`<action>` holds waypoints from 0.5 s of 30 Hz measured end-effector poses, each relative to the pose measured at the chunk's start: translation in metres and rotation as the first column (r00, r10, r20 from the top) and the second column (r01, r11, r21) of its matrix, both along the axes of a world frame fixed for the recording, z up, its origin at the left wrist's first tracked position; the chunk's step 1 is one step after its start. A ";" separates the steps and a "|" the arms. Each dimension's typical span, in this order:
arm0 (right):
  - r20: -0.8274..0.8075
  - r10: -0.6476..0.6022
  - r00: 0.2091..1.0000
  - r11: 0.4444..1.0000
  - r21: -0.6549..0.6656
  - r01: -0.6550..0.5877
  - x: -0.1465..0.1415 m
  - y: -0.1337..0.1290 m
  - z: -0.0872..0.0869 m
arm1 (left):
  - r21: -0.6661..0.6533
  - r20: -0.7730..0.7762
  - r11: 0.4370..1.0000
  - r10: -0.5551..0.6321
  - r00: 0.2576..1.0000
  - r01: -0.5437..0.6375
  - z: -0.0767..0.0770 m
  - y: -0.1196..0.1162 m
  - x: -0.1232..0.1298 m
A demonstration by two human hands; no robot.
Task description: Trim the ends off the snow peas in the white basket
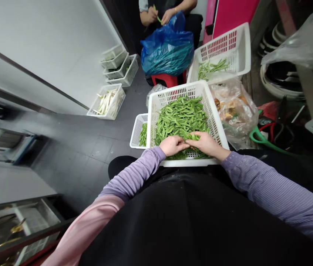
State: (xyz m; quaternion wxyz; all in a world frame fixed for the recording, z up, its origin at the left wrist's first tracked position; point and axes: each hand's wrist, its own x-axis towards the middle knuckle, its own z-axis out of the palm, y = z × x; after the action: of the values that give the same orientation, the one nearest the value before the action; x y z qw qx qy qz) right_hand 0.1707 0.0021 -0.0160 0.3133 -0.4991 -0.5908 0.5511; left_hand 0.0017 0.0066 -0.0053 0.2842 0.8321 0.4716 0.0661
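Note:
A white plastic basket rests at my lap, with a heap of green pea pods inside. Over its near end my two hands meet at the fingertips. My right hand is closed around several pea pods, which stick out between thumb and fingers. My left hand is closed too, its fingertips pressed together against the right hand's fingers. Whatever it pinches is too small and covered to make out. Below the hands, part of the basket's slotted floor shows among the pods.
A smaller white basket with pods stands at the left. Ahead, a co-worker's hands hold a green pod above a blue plastic bag on a red stool. Another white basket and a clear bag lie right.

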 end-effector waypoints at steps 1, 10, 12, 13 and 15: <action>-0.012 0.010 1.000 1.000 -0.006 -0.010 0.000 0.000 0.001 | -0.042 0.045 0.998 0.044 0.998 -0.042 0.002 0.001 -0.001; 0.048 0.037 0.998 0.996 -0.082 -0.033 0.002 0.002 0.002 | -0.385 0.541 0.812 0.584 0.606 -0.439 0.009 0.009 0.019; 0.152 -0.006 0.988 1.000 -0.004 0.007 0.003 0.003 -0.003 | -0.359 0.600 0.757 0.635 0.486 -0.546 0.012 0.013 0.019; 0.214 -0.027 0.977 0.999 0.052 0.016 0.003 0.004 -0.005 | -0.387 0.606 0.729 0.663 0.440 -0.565 0.014 0.015 0.018; 0.313 -0.063 0.948 0.981 0.194 0.001 0.005 0.006 -0.008 | -0.530 0.511 0.684 0.730 0.455 -0.502 0.018 0.015 0.013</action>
State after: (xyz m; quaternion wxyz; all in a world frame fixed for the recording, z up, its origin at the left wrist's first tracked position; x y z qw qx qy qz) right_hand 0.1752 0.0077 -0.0243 0.2695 -0.5585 -0.6755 0.3989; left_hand 0.0146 0.0215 0.0129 0.5170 0.4570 0.6055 0.3964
